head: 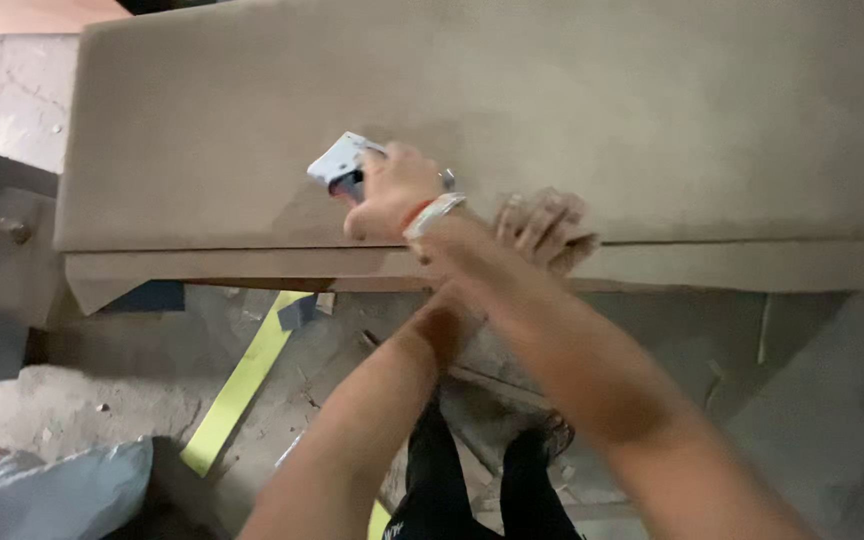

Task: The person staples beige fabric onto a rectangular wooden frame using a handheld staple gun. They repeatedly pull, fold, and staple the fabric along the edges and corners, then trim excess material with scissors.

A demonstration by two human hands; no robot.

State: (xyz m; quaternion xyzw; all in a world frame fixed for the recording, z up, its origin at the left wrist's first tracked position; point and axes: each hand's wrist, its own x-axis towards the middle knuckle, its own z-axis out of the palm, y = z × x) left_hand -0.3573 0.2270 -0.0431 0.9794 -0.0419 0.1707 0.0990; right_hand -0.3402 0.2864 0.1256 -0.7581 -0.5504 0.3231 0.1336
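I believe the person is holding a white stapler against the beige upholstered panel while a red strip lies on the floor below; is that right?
Not quite: the strip on the floor is yellow, not red, as the head view shows. The rest holds: one of the hands grips a white stapler against the beige upholstered panel. Since the arms cross, I cannot tell for sure which hand it is.

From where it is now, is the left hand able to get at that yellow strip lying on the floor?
Probably not without bending down. The left hand is pressed on the edge of the beige upholstered panel, crossed under the right hand holding the white stapler. The yellow strip lies lower, on the floor, with nothing covering it.
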